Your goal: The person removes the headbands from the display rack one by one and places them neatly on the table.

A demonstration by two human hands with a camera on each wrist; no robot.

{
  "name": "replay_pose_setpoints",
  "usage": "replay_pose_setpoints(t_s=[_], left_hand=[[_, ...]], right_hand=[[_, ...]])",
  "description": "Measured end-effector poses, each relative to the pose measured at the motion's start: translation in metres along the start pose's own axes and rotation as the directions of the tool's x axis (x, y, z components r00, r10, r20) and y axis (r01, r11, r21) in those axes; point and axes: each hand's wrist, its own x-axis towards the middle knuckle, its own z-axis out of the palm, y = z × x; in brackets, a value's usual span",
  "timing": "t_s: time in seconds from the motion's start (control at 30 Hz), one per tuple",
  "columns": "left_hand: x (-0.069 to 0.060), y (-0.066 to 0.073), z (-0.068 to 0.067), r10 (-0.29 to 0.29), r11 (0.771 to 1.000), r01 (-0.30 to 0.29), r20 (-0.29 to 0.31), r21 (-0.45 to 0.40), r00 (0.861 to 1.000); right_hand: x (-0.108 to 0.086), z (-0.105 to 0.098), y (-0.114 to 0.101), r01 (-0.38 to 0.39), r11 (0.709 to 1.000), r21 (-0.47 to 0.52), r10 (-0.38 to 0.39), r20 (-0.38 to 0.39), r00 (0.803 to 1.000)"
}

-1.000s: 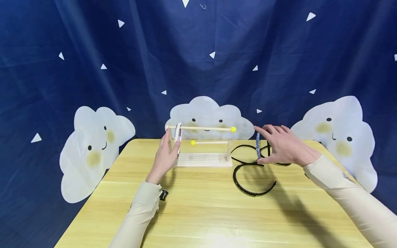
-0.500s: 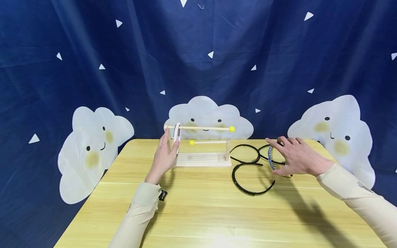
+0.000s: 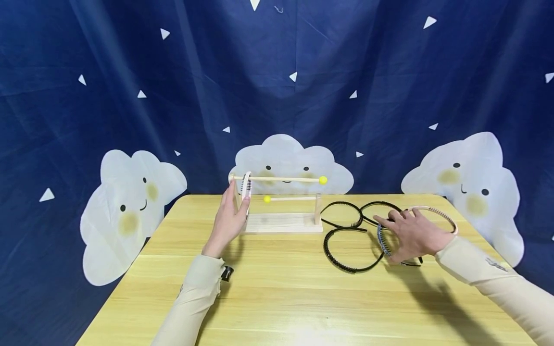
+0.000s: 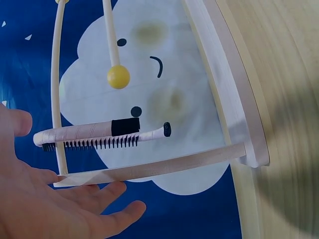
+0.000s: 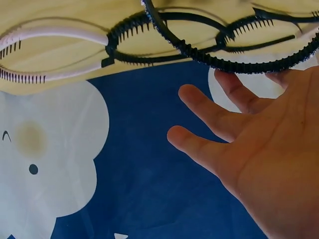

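Note:
My left hand rests against the left post of a small wooden stand. Its fingers extend behind the post, and the thumb stands apart in the left wrist view. From the upper rod hangs a pale pink toothed headband, close to that hand. On the right, my right hand pinches a glittery blue headband low over the table, thumb and index finger at its band. In the right wrist view this headband looks dark; the thumb is hidden there.
Several black headbands lie right of the stand, one nearer the front. Another pale pink headband lies behind my right hand. Yellow balls cap the upper rod and lower rod. A blue cloud-print curtain hangs behind the table.
My right hand has moved right and down toward the table, carrying the blue headband away from the stand. The pale pink headband behind it has come into sight. My left hand stays at the post.

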Motion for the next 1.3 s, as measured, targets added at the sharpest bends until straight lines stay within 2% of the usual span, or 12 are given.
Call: replay_pose_setpoints(t_s=[0.57,0.93,1.3], left_hand=[[0.0,-0.001,0.0,-0.022,1.0,0.022,0.016,0.004,1.0],[0.0,-0.001,0.0,-0.016,1.0,0.016,0.017,-0.003,1.0],[0.0,-0.002,0.0,-0.007,1.0,0.007,0.01,-0.004,1.0]], right_hand=[[0.004,0.016,-0.007,0.018,1.0,-0.024,-0.018,0.0,1.0],[0.005,0.02,-0.005,0.032,0.999,0.028,-0.032,0.028,0.999],[0.007,0.021,-0.007,0.009,0.995,0.097,-0.016,0.071,0.997]])
